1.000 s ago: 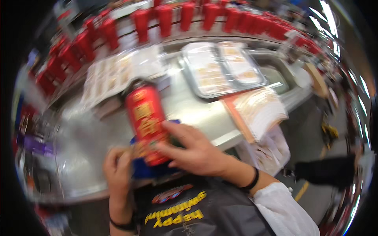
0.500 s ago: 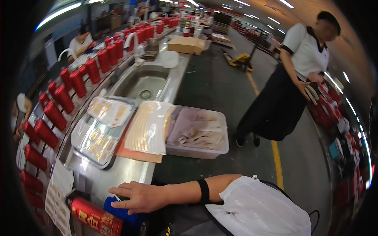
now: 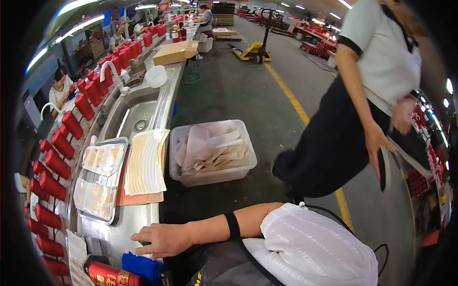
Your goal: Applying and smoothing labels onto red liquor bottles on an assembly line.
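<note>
My right hand (image 3: 164,240) reaches in over the front edge of the steel counter (image 3: 117,234). Its fingers bend around a small green thing (image 3: 144,243), mostly hidden, which I cannot make out. Just below the hand lies a crumpled blue cloth (image 3: 143,267). Beside the cloth a red container (image 3: 112,275) with gold markings lies on its side, cut off by the lower edge. A printed decal sheet (image 3: 78,255) is to its left. My left hand is out of view.
A metal tray (image 3: 98,219) of gold-printed sheets and a stack of striped decal strips (image 3: 145,162) lie on the counter. Beyond are a sink (image 3: 136,112), red bottles (image 3: 57,162) in rows, and a white tub (image 3: 214,178) of paper scraps. A person (image 3: 377,62) walks close on the right.
My view has shifted, so the counter and tub appear further left. The person on the right has come nearer, carrying flat dark-and-white pieces. My right hand keeps nearly the same pose near the blue cloth.
</note>
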The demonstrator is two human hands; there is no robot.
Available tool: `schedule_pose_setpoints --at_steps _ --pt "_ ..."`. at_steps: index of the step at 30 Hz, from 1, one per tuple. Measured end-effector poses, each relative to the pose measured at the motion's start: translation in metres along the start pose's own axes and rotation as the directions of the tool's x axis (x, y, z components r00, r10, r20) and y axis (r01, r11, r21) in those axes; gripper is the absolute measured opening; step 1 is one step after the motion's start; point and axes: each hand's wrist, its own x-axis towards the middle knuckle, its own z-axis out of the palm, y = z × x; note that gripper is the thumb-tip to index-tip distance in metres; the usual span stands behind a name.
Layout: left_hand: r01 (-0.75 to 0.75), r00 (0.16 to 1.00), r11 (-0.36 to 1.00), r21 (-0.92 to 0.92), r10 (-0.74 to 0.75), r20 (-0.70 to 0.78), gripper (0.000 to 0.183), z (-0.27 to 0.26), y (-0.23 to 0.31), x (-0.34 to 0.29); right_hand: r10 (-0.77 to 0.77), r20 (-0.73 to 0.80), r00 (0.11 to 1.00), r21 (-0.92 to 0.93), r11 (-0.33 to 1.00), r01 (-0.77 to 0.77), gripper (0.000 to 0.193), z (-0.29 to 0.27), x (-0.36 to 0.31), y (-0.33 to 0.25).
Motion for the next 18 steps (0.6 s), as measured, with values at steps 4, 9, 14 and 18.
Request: schedule_pose_setpoints --at_steps 4,9,14,18 --pt "-0.007 0.993 0.994 0.109 0.02 -0.114 0.034 -0.005 0.0 -0.004 -0.024 0.024 0.999 0.079 0.997 0.022 0.051 -0.008 0.015 0.006" --pt "0.15 0.941 0.984 0.097 -0.112 -0.319 0.035 0.0 0.022 -0.016 -0.102 0.0 0.995 0.129 0.986 0.101 0.052 -0.008 0.053 0.009" --pt "0.288 0.899 0.921 0.262 -0.166 -0.406 0.031 0.009 0.055 -0.013 -0.133 0.079 0.988 0.263 0.959 0.108 0.054 0.017 0.085 0.026" --pt "0.25 0.861 0.896 0.369 -0.031 -0.508 0.024 0.012 0.05 -0.017 -0.318 0.054 0.947 0.129 0.942 0.309 0.046 0.025 0.122 0.054"
